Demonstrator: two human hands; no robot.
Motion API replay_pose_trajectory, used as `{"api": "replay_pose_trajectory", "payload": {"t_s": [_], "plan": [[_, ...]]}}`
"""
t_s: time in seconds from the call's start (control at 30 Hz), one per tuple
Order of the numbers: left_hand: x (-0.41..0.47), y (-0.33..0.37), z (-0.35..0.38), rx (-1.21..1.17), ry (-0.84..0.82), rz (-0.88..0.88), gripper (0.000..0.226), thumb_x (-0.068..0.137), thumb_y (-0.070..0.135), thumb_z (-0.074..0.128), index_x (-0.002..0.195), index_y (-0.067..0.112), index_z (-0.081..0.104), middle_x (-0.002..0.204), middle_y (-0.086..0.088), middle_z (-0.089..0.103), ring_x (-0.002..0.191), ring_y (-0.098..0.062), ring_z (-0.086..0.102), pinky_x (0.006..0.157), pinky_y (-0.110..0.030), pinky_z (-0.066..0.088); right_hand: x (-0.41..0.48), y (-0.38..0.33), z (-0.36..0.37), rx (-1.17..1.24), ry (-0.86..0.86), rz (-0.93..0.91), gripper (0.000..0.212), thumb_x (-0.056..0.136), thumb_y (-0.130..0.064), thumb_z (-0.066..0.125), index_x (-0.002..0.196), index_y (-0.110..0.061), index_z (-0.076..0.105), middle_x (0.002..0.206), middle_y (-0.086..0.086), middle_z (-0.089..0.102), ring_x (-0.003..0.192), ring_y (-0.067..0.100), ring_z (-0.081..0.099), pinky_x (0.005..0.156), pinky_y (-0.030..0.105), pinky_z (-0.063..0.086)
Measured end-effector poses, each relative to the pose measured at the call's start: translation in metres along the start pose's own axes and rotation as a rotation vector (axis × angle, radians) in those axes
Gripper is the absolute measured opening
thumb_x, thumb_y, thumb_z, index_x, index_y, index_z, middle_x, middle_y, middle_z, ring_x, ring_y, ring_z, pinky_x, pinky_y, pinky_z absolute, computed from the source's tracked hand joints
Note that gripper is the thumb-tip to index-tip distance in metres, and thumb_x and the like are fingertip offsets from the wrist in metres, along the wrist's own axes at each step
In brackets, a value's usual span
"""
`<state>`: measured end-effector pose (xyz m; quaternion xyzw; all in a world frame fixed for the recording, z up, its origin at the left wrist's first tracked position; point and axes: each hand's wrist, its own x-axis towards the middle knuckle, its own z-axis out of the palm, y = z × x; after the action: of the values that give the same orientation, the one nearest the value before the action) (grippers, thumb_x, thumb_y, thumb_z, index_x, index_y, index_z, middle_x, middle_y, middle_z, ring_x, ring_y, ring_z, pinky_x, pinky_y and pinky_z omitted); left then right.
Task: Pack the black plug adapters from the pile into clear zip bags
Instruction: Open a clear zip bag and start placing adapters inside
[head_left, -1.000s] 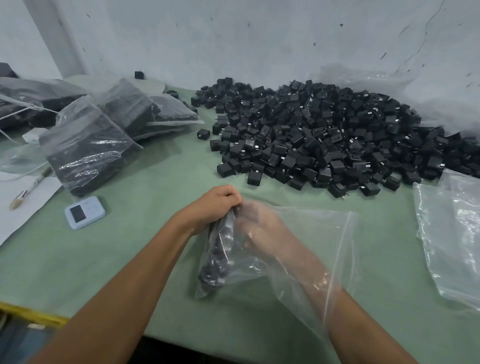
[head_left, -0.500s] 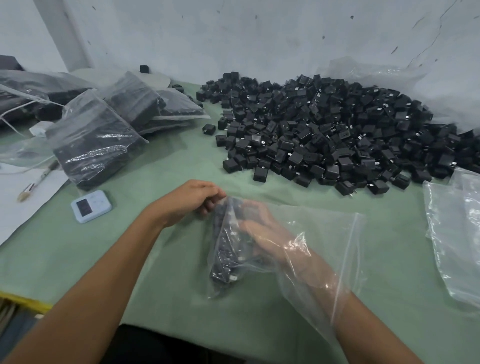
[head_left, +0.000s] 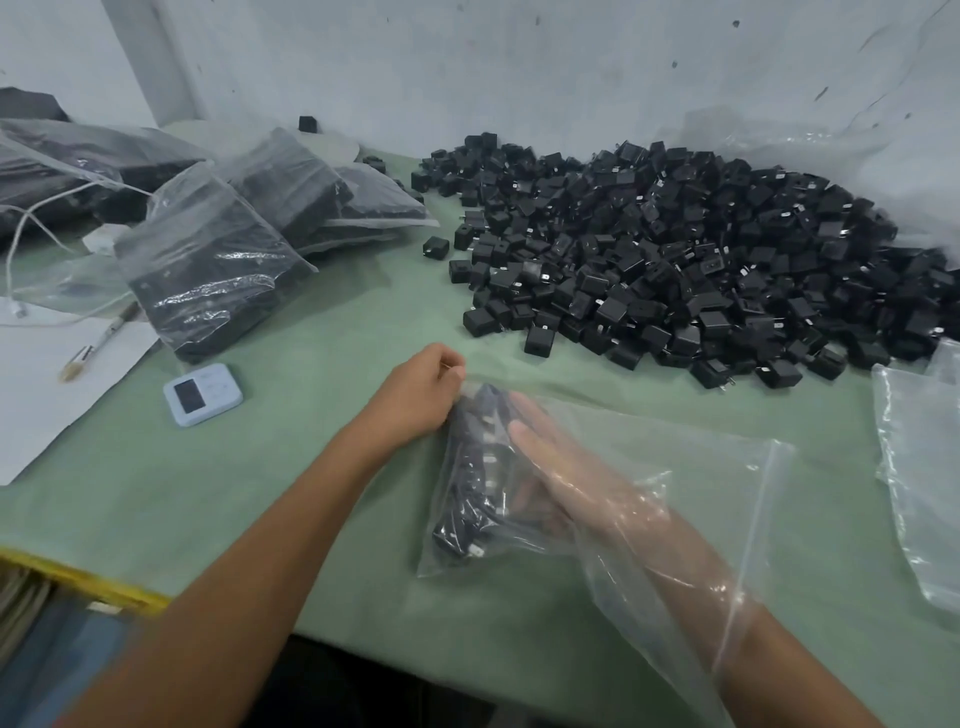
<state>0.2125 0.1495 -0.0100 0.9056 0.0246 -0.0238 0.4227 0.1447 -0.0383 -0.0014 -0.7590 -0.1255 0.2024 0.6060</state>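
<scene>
A bag (head_left: 701, 493) at lower centre
The left grip (head_left: 421, 397) pinches its corner; the right grip (head_left: 553, 470), released, lies flat inside against adapters (head_left: 470, 499).

**Colour notes: green table, black stock**

Soft pale-green table cover (head_left: 311, 467): plain, one even tone. Heaped pile of small black plastic cube adapters (head_left: 675, 249): matt black throughout, flecked with tiny silver prongs and pale marks. Clear colourless plastic zip bag (head_left: 727, 493): see-through, streaked with white glare. The black adapters inside it (head_left: 467, 493) show light spots. Filled clear plastic bags (head_left: 208, 270): contents read grey-black under a milky sheen. Small rounded pale-blue plastic device (head_left: 202, 395): black screen. Flat white paper sheet (head_left: 47, 374): unmarked. Yellow table-edge strip (head_left: 83, 579). Grey-white plaster wall (head_left: 519, 62): dark specks, hairline cracks.
</scene>
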Motion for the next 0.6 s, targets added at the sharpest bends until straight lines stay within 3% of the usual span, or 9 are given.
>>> {"api": "replay_pose_trajectory", "payload": {"t_s": [0.1,0.17,0.23,0.3,0.37,0.4,0.47,0.53,0.6], "plan": [[-0.059,-0.004,0.001,-0.201,0.227,0.023,0.024,0.100,0.023,0.048,0.120,0.026,0.061,0.117,0.012,0.065,0.106,-0.005,0.061,0.095,-0.017,0.044,0.000,0.002,0.003,0.014,0.062,0.047,0.048,0.107,-0.033,0.035,0.152,-0.035,0.019,0.140,-0.045,0.028,0.111,-0.036,0.032,0.083,-0.010,0.029],[-0.114,-0.008,0.006,-0.262,0.228,0.044,0.031,0.083,0.034,0.051,0.112,0.036,0.062,0.112,0.025,0.064,0.103,0.008,0.058,0.085,-0.004,0.040,-0.009,0.013,0.000,0.093,0.143,0.053,0.031,0.105,-0.043,0.040,0.131,-0.057,0.031,0.109,-0.058,0.043,0.088,-0.038,0.045,0.066,-0.006,0.040],[-0.154,-0.007,0.016,-0.253,0.083,0.029,0.060,0.065,0.049,0.051,0.124,0.042,0.057,0.119,0.033,0.058,0.113,0.012,0.052,0.093,-0.009,0.040,-0.019,0.025,-0.002,0.171,0.264,0.051,0.029,0.101,-0.053,0.044,0.123,-0.069,0.035,0.106,-0.059,0.043,0.090,-0.035,0.048,0.069,-0.002,0.045],[-0.164,-0.007,0.031,-0.195,0.005,0.040,0.081,0.061,0.057,0.054,0.140,0.042,0.047,0.131,0.031,0.052,0.122,0.010,0.047,0.105,-0.022,0.040,-0.021,0.037,0.002,0.106,0.360,0.037,0.042,0.102,-0.050,0.042,0.140,-0.062,0.028,0.109,-0.065,0.030,0.098,-0.041,0.035,0.090,-0.005,0.035],[-0.154,-0.001,0.039,-0.181,0.012,0.018,0.090,0.063,0.065,0.056,0.148,0.037,0.041,0.140,0.022,0.050,0.126,0.003,0.048,0.110,-0.031,0.040,-0.030,0.044,0.002,-0.001,0.455,0.032,0.050,0.105,-0.035,0.043,0.152,-0.041,0.025,0.126,-0.055,0.030,0.099,-0.042,0.024,0.083,-0.014,0.015],[-0.147,0.002,0.042,-0.150,0.025,0.020,0.091,0.066,0.066,0.059,0.149,0.034,0.039,0.142,0.018,0.049,0.128,-0.001,0.047,0.111,-0.032,0.039,-0.033,0.045,0.003,0.022,0.508,0.050,0.050,0.105,-0.035,0.044,0.151,-0.042,0.027,0.141,-0.043,0.033,0.111,-0.034,0.025,0.093,-0.008,0.013],[-0.134,0.005,0.050,-0.004,0.081,0.051,0.084,0.077,0.062,0.063,0.150,0.031,0.038,0.142,0.014,0.045,0.127,-0.005,0.038,0.106,-0.022,0.031,-0.033,0.046,0.009,0.172,0.514,0.059,0.042,0.102,-0.038,0.048,0.138,-0.058,0.039,0.146,-0.028,0.045,0.127,-0.009,0.044,0.106,0.016,0.032],[-0.127,0.004,0.057,0.083,0.113,0.073,0.075,0.082,0.059,0.061,0.149,0.032,0.038,0.133,0.011,0.043,0.113,-0.004,0.030,0.091,-0.014,0.021,-0.036,0.045,0.014,0.311,0.459,0.016,0.039,0.101,-0.029,0.052,0.128,-0.058,0.050,0.130,-0.011,0.064,0.108,0.012,0.069,0.087,0.027,0.056],[-0.126,0.002,0.062,0.096,0.142,0.090,0.068,0.085,0.056,0.059,0.146,0.032,0.042,0.119,0.013,0.040,0.104,-0.004,0.026,0.084,-0.012,0.019,-0.038,0.043,0.017,0.468,0.435,0.054,0.040,0.101,-0.032,0.053,0.133,-0.056,0.047,0.114,0.002,0.074,0.096,0.028,0.073,0.075,0.036,0.061]]}}
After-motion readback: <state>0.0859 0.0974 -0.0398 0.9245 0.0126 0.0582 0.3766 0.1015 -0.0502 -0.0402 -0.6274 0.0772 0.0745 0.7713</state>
